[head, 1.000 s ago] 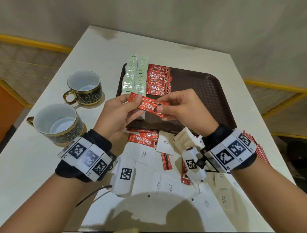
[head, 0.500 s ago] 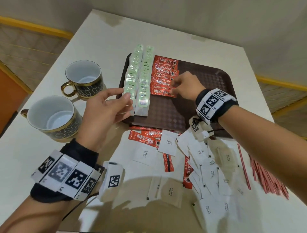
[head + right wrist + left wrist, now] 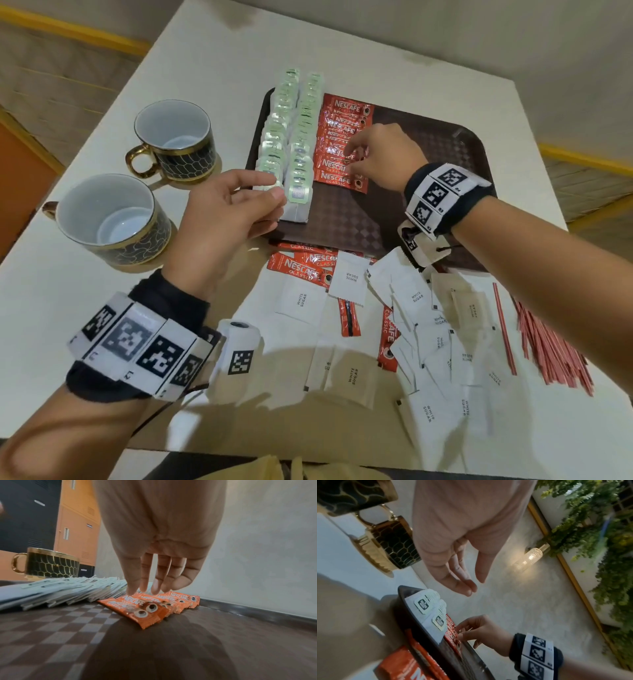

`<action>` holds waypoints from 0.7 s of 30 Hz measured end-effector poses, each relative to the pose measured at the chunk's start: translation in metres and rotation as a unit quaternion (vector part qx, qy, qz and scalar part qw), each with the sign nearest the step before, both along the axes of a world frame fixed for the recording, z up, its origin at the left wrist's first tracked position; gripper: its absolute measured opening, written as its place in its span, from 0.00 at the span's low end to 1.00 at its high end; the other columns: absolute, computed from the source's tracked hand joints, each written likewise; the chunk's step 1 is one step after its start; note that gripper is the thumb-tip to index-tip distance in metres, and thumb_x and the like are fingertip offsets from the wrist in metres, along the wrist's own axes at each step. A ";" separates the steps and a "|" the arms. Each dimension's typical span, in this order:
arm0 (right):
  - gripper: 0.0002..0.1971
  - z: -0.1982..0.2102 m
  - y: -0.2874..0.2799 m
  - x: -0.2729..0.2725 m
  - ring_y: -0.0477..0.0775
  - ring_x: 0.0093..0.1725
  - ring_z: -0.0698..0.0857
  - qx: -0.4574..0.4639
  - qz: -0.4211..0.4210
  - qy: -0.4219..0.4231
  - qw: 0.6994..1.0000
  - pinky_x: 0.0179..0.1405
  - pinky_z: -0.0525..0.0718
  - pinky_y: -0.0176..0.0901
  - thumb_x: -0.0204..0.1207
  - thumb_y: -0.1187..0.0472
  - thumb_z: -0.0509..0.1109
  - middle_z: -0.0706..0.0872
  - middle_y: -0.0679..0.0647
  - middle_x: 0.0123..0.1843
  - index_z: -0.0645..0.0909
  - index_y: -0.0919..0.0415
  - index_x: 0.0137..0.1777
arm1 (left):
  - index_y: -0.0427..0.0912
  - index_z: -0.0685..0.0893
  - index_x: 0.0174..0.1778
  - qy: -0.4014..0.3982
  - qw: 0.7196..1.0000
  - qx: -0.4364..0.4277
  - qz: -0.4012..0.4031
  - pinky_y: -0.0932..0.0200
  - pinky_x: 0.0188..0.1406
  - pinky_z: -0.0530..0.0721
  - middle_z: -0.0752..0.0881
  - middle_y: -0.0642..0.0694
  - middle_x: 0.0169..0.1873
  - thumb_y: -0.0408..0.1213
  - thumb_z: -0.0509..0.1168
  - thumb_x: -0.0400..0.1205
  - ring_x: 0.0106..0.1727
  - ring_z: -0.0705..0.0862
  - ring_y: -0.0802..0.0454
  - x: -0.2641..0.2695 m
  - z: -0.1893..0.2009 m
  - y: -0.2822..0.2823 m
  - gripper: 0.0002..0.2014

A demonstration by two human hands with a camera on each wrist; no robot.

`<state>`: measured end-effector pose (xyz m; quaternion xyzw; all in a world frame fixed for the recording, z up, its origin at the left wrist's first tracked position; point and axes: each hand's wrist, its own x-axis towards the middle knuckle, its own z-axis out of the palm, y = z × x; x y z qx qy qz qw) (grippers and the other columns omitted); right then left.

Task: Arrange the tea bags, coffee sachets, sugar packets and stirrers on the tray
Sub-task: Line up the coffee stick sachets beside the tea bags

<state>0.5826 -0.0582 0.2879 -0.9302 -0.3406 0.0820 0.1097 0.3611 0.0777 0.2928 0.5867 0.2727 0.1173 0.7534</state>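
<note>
A brown tray (image 3: pixel 428 198) holds two columns of pale green tea bags (image 3: pixel 291 137) and one column of red coffee sachets (image 3: pixel 342 147). My right hand (image 3: pixel 352 161) reaches over the tray, its straight fingertips (image 3: pixel 132 592) resting on the near sachets (image 3: pixel 142 608) and holding nothing. Empty, with loosely spread fingers, my left hand (image 3: pixel 270 198) hovers at the tray's front left corner beside the nearest tea bags (image 3: pixel 426 605). In front of the tray, loose coffee sachets (image 3: pixel 301 267), white sugar packets (image 3: pixel 414 308) and red stirrers (image 3: pixel 548 342) lie on the table.
Two black-and-gold cups (image 3: pixel 174 144) (image 3: pixel 109 216) stand on the white table left of the tray. The tray's right half (image 3: pixel 445 154) is bare. The table's right edge (image 3: pixel 541 164) lies just beyond the tray.
The sachet both hands held a second ago now lies at the near end of the red column. My left hand let go and drew back to the tray's corner.
</note>
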 end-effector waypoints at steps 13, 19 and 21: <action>0.09 0.000 0.021 -0.011 0.60 0.47 0.86 -0.135 0.051 -0.019 0.989 0.47 0.86 0.51 0.73 0.61 0.78 0.88 0.59 0.48 0.88 0.63 0.51 | 0.47 0.83 0.68 0.159 0.727 0.586 -0.322 0.49 0.67 0.79 0.83 0.45 0.66 0.42 0.65 0.84 0.69 0.79 0.43 0.014 -0.001 -0.003 0.17; 0.07 -0.005 0.024 -0.013 0.62 0.43 0.87 -0.153 0.050 -0.014 0.987 0.45 0.89 0.55 0.73 0.66 0.73 0.88 0.62 0.45 0.87 0.68 0.48 | 0.45 0.80 0.70 0.189 0.694 0.598 -0.353 0.47 0.68 0.80 0.83 0.43 0.66 0.44 0.65 0.84 0.68 0.81 0.42 0.016 -0.007 -0.004 0.19; 0.07 -0.006 0.023 -0.014 0.63 0.44 0.86 -0.148 0.045 -0.029 0.988 0.44 0.88 0.53 0.74 0.66 0.71 0.87 0.62 0.46 0.86 0.68 0.49 | 0.45 0.80 0.71 0.187 0.701 0.592 -0.351 0.47 0.68 0.80 0.83 0.43 0.66 0.45 0.65 0.83 0.68 0.81 0.42 0.014 -0.009 -0.004 0.20</action>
